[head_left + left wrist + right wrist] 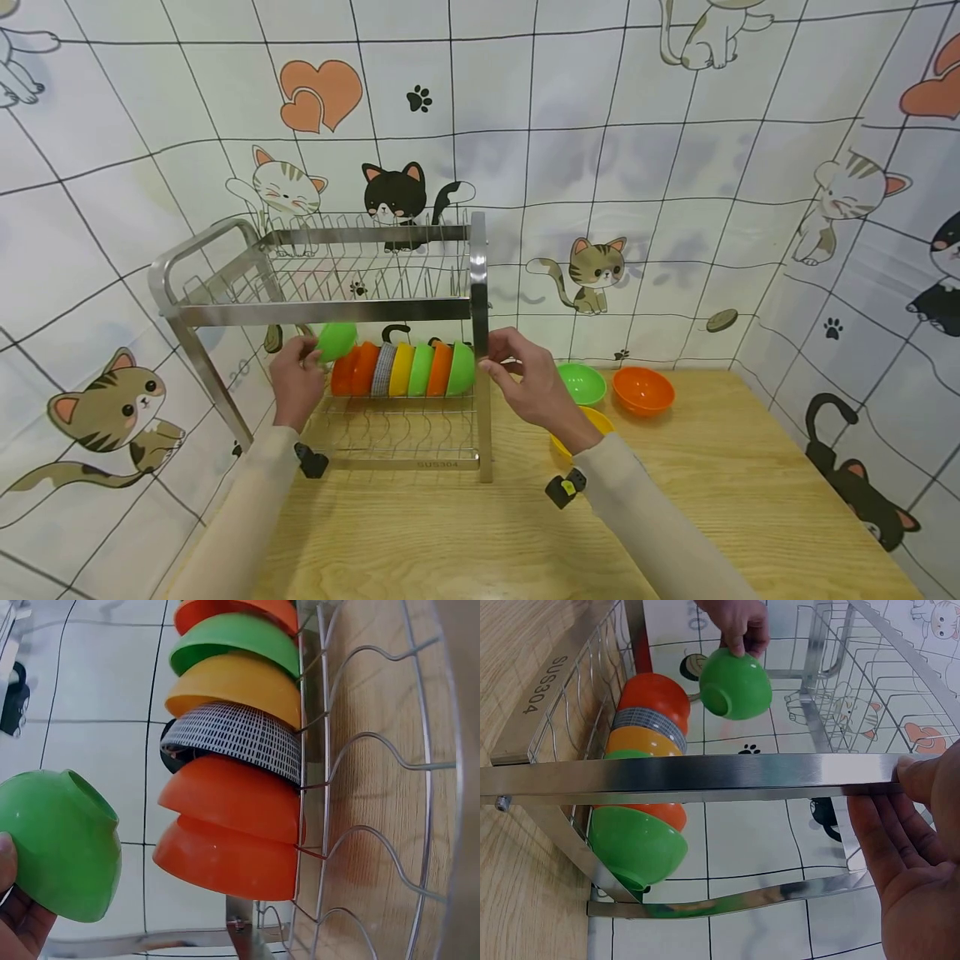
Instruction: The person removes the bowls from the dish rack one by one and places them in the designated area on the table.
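A green bowl [337,340] is pinched at its rim by my left hand [295,383], raised at the left end of the lower rack tier. Beside it several bowls stand on edge in a row: two orange bowls [229,840], a black-and-white patterned bowl [232,741], a yellow bowl [236,686], then green and orange ones, ending with a green bowl [637,844]. My right hand [536,387] grips the front right post of the metal dish rack [742,774], thumb on one side and fingers on the other.
Right of the rack, a green bowl [583,385], an orange bowl [643,392] and a yellow bowl [600,421] sit on the wooden table [720,492]. My right forearm partly covers the yellow one. The rack's upper wire tier [367,275] overhangs the row. A cat-patterned wall covering [675,183] stands close behind.
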### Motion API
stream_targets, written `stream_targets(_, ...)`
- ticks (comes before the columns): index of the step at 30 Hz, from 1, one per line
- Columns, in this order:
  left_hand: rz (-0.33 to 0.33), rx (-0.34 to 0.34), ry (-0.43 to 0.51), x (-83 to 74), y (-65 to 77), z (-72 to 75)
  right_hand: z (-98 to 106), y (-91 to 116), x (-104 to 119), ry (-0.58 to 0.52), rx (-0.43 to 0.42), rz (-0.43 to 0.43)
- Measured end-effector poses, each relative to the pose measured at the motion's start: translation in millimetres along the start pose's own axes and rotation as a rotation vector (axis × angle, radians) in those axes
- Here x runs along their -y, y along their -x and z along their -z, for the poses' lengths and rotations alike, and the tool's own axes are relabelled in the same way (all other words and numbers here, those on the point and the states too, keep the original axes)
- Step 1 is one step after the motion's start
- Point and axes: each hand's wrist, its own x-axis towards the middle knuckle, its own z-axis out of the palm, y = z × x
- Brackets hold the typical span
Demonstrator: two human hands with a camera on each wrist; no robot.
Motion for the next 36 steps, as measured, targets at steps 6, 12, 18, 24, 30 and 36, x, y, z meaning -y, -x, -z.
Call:
stream_targets(6, -0.143, 0.004, -0.032, -8.1, 5.3, 1.8, 0.2, 0.2, -0.8, 0.007, 0.000, -0.010)
stream_targets(12, -0.300, 0.005, -0.060, -14.8, 12.3, 5.4, -1.3, 0.6, -0.1, 0.010, 0.004, 0.004)
stream_targets(18, -0.429, 0.020, -0.064, -23.0, 18.1, 4.3, 1.4, 1.0, -0.4, 0.004, 0.000, -0.011)
stream_targets(24, -0.536, 0.032, -0.068, -32.0, 29.7, 7.9, 1.1, 1.3, 0.2, 0.000, 0.009, -0.017)
stream_targets(30, -0.572, 0.054, -0.070, -42.4, 41.6, 10.4, 1.0, 1.5, 0.6, -0.006, 0.009, -0.009)
stream_targets(36, -0.599, 0.065, -0.055, -55.2, 53.2, 14.8, 2.1, 2.5, -0.2, 0.015, -0.002, 0.002)
